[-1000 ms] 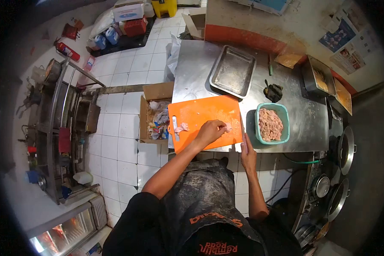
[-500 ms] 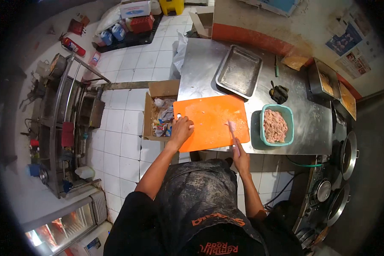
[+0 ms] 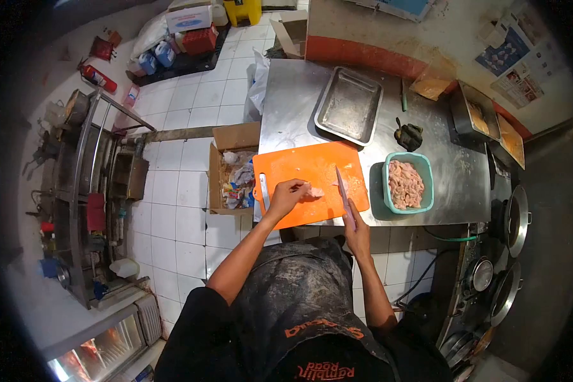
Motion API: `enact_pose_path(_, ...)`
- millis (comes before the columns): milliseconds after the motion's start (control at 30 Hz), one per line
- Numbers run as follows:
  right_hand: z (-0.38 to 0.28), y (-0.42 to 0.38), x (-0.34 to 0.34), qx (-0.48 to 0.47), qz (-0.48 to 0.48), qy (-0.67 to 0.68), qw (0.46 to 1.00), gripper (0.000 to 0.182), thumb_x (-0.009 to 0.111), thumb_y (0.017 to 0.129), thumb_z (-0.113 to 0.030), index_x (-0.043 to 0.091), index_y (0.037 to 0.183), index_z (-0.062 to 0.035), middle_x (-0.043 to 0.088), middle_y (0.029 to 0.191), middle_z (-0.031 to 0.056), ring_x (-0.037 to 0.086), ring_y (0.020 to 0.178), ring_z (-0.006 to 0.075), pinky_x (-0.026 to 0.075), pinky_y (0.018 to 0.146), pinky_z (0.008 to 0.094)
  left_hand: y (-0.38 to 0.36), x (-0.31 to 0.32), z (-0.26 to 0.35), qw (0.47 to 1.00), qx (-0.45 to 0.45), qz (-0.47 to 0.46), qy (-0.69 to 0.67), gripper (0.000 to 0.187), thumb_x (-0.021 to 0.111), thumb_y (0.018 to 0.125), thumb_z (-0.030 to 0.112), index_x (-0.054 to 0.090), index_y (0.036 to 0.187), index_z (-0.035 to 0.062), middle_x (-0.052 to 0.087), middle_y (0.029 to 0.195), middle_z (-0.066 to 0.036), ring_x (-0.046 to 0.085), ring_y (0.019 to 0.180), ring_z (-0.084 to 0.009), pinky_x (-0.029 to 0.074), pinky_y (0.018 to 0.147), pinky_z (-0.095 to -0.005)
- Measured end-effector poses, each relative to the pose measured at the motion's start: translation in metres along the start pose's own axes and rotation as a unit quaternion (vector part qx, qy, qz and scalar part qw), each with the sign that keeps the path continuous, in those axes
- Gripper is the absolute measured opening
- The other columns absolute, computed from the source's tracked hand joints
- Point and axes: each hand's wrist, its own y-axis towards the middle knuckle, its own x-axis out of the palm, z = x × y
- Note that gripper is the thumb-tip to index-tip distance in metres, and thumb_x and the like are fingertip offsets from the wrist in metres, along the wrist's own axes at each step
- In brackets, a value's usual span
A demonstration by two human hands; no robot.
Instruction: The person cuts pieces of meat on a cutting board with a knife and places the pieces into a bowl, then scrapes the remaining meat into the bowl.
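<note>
My left hand (image 3: 288, 196) is over the orange cutting board (image 3: 286, 163), its fingers pinched on a piece of raw meat (image 3: 314, 192). My right hand (image 3: 358, 230) grips a knife (image 3: 342, 183) by the handle, with the blade pointing away from me across the right part of the board. A small pale scrap of meat (image 3: 336, 183) lies beside the blade. To the right of the board stands a teal basin (image 3: 431, 202) holding many cut pieces of raw meat (image 3: 405, 184).
Behind the board on the steel table (image 3: 286, 95) lies a metal tray (image 3: 350, 105). A dark cloth-like bundle (image 3: 409, 135) and a green-handled tool (image 3: 403, 95) are farther right. A cardboard box of waste (image 3: 226, 207) stands at the table's left edge. Pans (image 3: 517, 219) hang or stand at the right.
My left hand has moved right, from the board's left edge towards its middle, and the meat now shows at its fingertips. The knife blade has turned in my right hand and is more upright in view.
</note>
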Motion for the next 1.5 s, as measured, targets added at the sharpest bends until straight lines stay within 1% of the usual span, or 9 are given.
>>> enact_pose_path(367,0.017,-0.011,0.029,-0.027,-0.024,-0.031,0.999,0.050,0.055,0.098,-0.027,0.048,0.147,-0.0211,0.071,0.100,0.0253,0.071,0.090,0.0300,0.051,0.083,0.0374,-0.049,-0.052,-0.026,0.964,-0.007,0.200,0.176,0.020,0.067,0.090,0.014,0.067,0.102,-0.0021,0.071,0.091,-0.011,0.068,0.081,-0.0179,0.053,0.074,-0.0318)
enact_pose_path(467,0.020,-0.008,0.035,0.000,-0.078,-0.069,0.995,0.050,0.055,0.098,-0.027,0.048,0.147,-0.0216,0.070,0.098,0.0269,0.071,0.090,0.0340,0.052,0.082,0.0394,-0.044,-0.034,-0.013,0.839,0.253,0.244,0.416,0.023,0.070,0.081,0.012,0.068,0.102,0.0032,0.068,0.108,-0.010,0.063,0.103,-0.0251,0.047,0.090,-0.0398)
enact_pose_path(567,0.037,-0.002,0.042,-0.087,-0.064,-0.089,0.990,0.049,0.054,0.099,-0.033,0.046,0.147,-0.0293,0.066,0.083,0.0317,0.065,0.084,0.0499,0.052,0.073,0.0516,-0.031,-0.004,-0.011,0.868,0.260,0.113,0.408,0.028,0.070,0.077,0.013,0.068,0.104,0.0050,0.061,0.118,-0.009,0.054,0.115,-0.0287,0.040,0.095,-0.0422)
enact_pose_path(767,0.012,0.000,0.012,0.041,-0.053,-0.166,0.984,0.047,0.052,0.100,-0.032,0.047,0.147,-0.0257,0.067,0.090,0.0309,0.067,0.088,0.0467,0.052,0.076,0.0491,0.008,-0.001,-0.029,0.817,0.285,0.002,0.502,0.016,0.067,0.080,0.016,0.064,0.091,0.0051,0.058,0.095,-0.009,0.057,0.094,-0.0285,0.043,0.082,-0.0441)
enact_pose_path(1067,0.029,-0.001,-0.003,0.017,0.039,-0.032,0.999,0.048,0.054,0.099,-0.023,0.048,0.146,-0.0177,0.065,0.126,0.0221,0.065,0.115,0.0283,0.050,0.089,0.0358,0.021,0.028,0.032,0.983,0.130,-0.057,0.114,0.011,0.064,0.089,0.013,0.061,0.092,0.0022,0.060,0.083,-0.008,0.061,0.066,-0.0188,0.048,0.060,-0.0310)
enact_pose_path(1133,0.021,-0.001,-0.003,-0.002,0.046,-0.031,0.998,0.048,0.054,0.099,-0.023,0.049,0.146,-0.0177,0.065,0.125,0.0217,0.066,0.112,0.0278,0.050,0.088,0.0360,0.014,0.032,0.070,0.987,-0.069,-0.143,0.012,0.014,0.064,0.088,0.011,0.062,0.099,0.0027,0.061,0.087,-0.008,0.059,0.061,-0.0143,0.047,0.056,-0.0284)
enact_pose_path(1267,0.007,-0.006,0.008,-0.052,0.030,-0.021,0.998,0.048,0.056,0.097,-0.021,0.050,0.145,-0.0170,0.068,0.118,0.0232,0.069,0.105,0.0275,0.052,0.084,0.0365,0.014,0.024,0.058,0.981,-0.075,-0.176,0.024,0.023,0.067,0.087,0.015,0.061,0.106,0.0025,0.064,0.090,-0.011,0.063,0.071,-0.0176,0.050,0.063,-0.0317)
enact_pose_path(1333,0.007,-0.008,0.016,0.008,-0.013,-0.050,0.999,0.047,0.053,0.099,-0.027,0.048,0.145,-0.0202,0.067,0.101,0.0294,0.068,0.093,0.0439,0.053,0.076,0.0454,0.017,0.011,0.013,0.956,0.139,-0.122,0.229,0.026,0.069,0.083,0.014,0.062,0.105,0.0021,0.065,0.094,-0.014,0.066,0.086,-0.0285,0.053,0.075,-0.0389)
enact_pose_path(1500,0.036,-0.010,0.043,-0.017,-0.036,-0.115,0.993,0.046,0.054,0.099,-0.028,0.048,0.145,-0.0252,0.066,0.090,0.0306,0.065,0.089,0.0470,0.052,0.071,0.0479,-0.009,-0.018,-0.009,0.921,0.149,-0.068,0.354,0.023,0.066,0.083,0.013,0.064,0.105,0.0042,0.062,0.100,-0.014,0.064,0.095,-0.0350,0.051,0.081,-0.0460)
